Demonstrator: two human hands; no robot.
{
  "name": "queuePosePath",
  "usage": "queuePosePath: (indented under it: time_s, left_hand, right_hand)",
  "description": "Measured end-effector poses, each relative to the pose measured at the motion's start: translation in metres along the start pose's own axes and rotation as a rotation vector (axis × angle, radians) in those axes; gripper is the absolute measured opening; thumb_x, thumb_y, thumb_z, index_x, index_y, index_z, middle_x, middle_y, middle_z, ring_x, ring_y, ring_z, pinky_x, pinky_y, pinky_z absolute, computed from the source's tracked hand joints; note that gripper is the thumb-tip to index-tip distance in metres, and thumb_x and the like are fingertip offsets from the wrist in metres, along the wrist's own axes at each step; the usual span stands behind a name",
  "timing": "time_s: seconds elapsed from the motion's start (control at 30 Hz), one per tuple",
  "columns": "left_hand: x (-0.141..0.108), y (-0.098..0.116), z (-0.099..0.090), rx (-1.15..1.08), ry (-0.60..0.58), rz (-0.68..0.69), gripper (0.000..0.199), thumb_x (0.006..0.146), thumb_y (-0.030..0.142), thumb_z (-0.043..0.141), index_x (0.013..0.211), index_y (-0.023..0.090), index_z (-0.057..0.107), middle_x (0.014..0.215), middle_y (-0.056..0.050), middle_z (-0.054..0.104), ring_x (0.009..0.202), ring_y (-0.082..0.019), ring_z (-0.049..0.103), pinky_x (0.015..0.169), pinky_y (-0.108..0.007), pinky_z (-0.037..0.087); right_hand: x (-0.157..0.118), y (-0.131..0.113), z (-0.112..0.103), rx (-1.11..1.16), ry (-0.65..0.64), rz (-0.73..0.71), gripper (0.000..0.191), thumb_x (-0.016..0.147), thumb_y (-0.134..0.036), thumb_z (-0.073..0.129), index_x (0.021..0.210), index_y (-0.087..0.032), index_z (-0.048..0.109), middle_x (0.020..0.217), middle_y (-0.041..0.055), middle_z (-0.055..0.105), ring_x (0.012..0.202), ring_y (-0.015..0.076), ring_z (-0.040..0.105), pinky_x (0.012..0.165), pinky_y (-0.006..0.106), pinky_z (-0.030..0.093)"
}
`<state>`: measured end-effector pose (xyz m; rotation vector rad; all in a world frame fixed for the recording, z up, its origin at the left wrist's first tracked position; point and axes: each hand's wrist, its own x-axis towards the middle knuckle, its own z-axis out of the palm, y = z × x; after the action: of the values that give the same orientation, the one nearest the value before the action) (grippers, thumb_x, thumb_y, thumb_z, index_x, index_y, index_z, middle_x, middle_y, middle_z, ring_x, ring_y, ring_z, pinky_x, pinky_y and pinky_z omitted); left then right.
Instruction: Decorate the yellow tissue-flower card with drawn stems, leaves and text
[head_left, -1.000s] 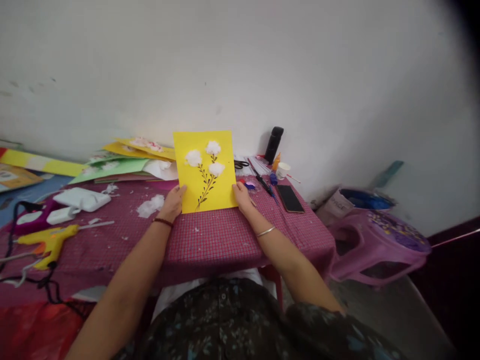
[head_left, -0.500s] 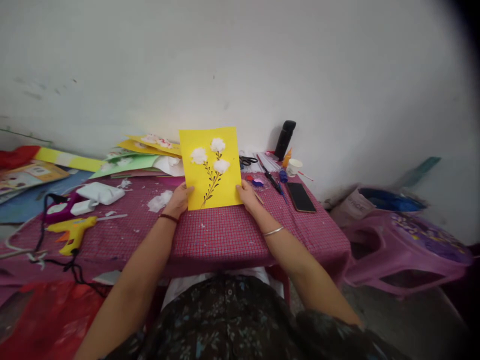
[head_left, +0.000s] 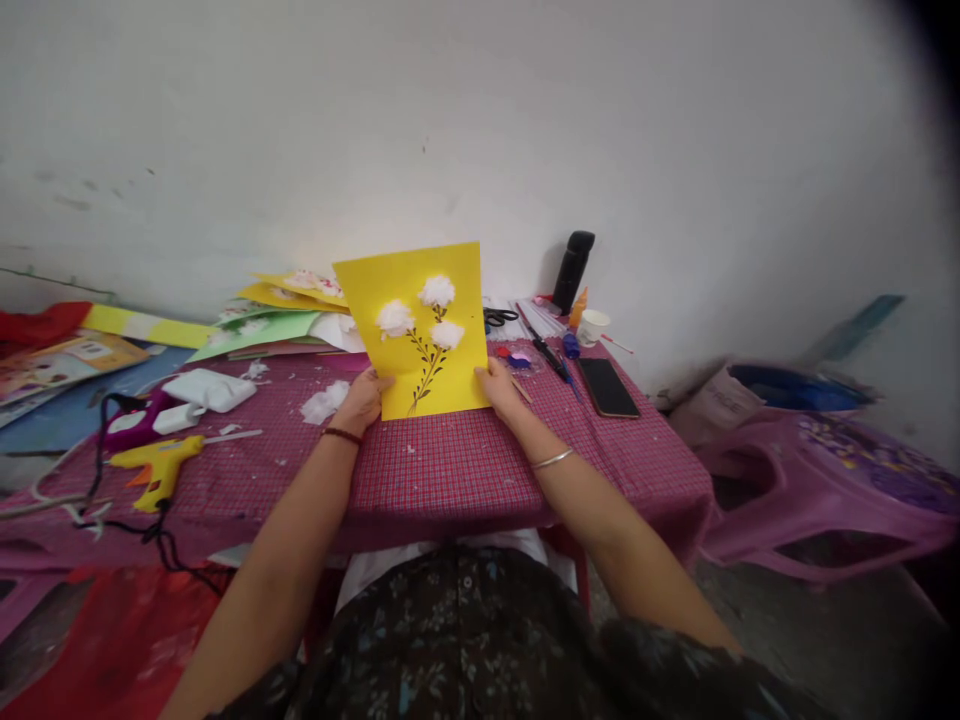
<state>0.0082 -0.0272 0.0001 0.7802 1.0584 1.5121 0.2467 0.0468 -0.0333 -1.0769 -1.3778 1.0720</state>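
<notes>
Both hands hold up a yellow sheet of paper (head_left: 358, 290) above the table. It carries drawn dark stems and leaves, topped with three white fluffy tufts (head_left: 436, 291) that look like cotton. My left hand (head_left: 363, 400) grips the lower left edge, thumb on the front. At the lower right edge my right hand (head_left: 498, 388) pinches the sheet the same way. The fingers behind the paper are hidden. Beside my left hand lies a loose white cotton clump (head_left: 324, 403) on the checked tablecloth (head_left: 442, 470).
On the left are a yellow glue gun (head_left: 159, 466), a white power strip (head_left: 208, 389) and a paper stack (head_left: 255, 336). To the right stand scissors (head_left: 501, 316), a black bottle (head_left: 572, 272), a paper cup (head_left: 592, 327) and a phone (head_left: 608, 387). A pink stool (head_left: 787, 490) stands beyond.
The yellow sheet has tilted, its upper left corner swinging left and its top edge now slanting. Both hands keep their hold. The whole view has shifted slightly.
</notes>
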Motion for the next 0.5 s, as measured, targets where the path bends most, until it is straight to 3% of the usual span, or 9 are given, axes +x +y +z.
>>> queuePosePath:
  time_s: [0.27, 0.5]
  left_hand:
    - [0.002, -0.004, 0.002, 0.036, -0.008, 0.007, 0.038, 0.096, 0.037, 0.063, 0.128, 0.017, 0.060, 0.129, -0.011, 0.062, 0.109, -0.024, 0.064, 0.092, -0.046, 0.057]
    - [0.001, -0.004, 0.000, 0.103, -0.018, 0.033, 0.038, 0.096, 0.037, 0.063, 0.128, 0.016, 0.060, 0.128, -0.011, 0.062, 0.108, -0.024, 0.065, 0.091, -0.045, 0.058]
  right_hand:
    - [-0.002, -0.011, -0.008, -0.109, 0.099, -0.162, 0.033, 0.085, -0.025, 0.049, 0.117, -0.019, 0.054, 0.111, 0.0105, 0.068, 0.100, 0.0229, 0.063, 0.098, 0.039, 0.048]
    - [-0.006, -0.019, -0.013, -0.191, 0.113, -0.180, 0.022, 0.090, -0.028, 0.039, 0.090, -0.019, 0.059, 0.093, 0.0087, 0.070, 0.091, 0.0241, 0.063, 0.092, 0.038, 0.050]
